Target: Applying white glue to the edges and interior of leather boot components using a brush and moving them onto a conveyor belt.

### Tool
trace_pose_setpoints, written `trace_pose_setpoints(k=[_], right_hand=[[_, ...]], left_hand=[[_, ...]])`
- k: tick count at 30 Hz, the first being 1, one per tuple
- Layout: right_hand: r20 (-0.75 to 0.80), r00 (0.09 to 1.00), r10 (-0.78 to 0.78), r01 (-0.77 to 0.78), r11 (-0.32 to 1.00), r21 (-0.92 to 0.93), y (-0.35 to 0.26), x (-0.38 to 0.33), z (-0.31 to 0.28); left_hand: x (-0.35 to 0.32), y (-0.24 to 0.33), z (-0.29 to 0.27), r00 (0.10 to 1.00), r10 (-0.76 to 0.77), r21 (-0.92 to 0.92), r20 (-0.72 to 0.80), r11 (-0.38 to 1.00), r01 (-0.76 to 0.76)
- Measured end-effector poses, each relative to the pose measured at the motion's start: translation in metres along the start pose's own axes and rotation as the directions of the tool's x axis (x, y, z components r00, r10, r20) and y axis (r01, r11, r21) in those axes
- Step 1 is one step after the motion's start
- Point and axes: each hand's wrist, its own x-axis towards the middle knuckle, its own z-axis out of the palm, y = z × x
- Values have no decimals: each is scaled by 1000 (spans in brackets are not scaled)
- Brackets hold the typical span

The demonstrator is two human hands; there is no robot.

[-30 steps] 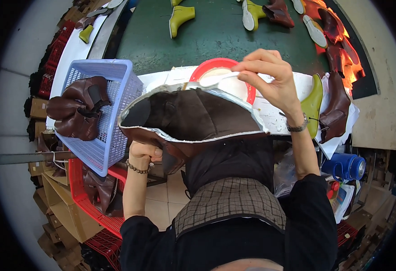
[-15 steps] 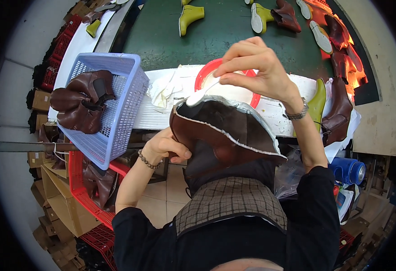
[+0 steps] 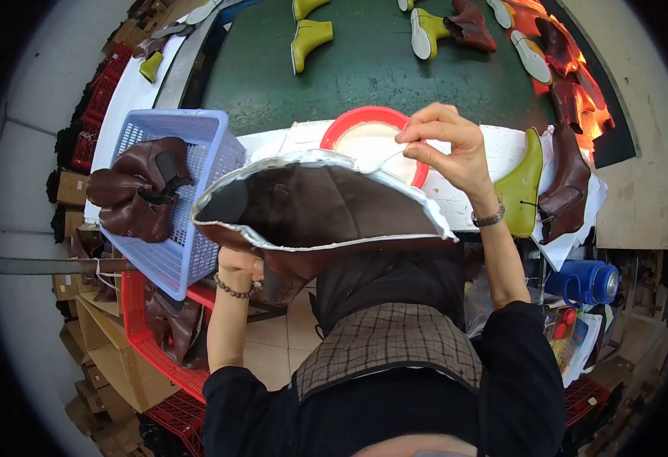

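My left hand (image 3: 236, 265) grips a brown leather boot upper (image 3: 303, 202) from below at its left end; the fingers are partly hidden under the leather. The upper is tilted so its wide, dark opening faces up, with a white-coated edge all round. My right hand (image 3: 448, 148) pinches a slim white spreader (image 3: 386, 157) with a rounded end, whose exact kind I cannot make out. Its tip is close to the upper's far edge; whether they touch I cannot tell. Behind stands a red bowl (image 3: 361, 114) holding a white, glue-like substance.
At left, a blue basket (image 3: 212, 175) holds brown boots (image 3: 140, 190), above a red crate (image 3: 137, 320). A yellow-green boot (image 3: 524, 190) and a brown boot (image 3: 566, 186) stand right, near a blue flask (image 3: 584, 282). Boots sit on the green surface (image 3: 349, 84) beyond.
The upper has swung left and tipped, so its opening shows more widely. My left hand has moved left and down. My right hand, with the spreader, has shifted right and slightly down.
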Motion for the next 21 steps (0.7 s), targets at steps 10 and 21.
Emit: trace_pose_setpoints(k=[10,21], right_hand=[[-262,822,507,-408,843,351,71,-65,-16],[-596,647,475,-544,835,75,175,-77,-17]], left_hand=[[57,55,57,1000,4,131,6,991,-5],[373,-34,171,916,-401,236,32,893,382]])
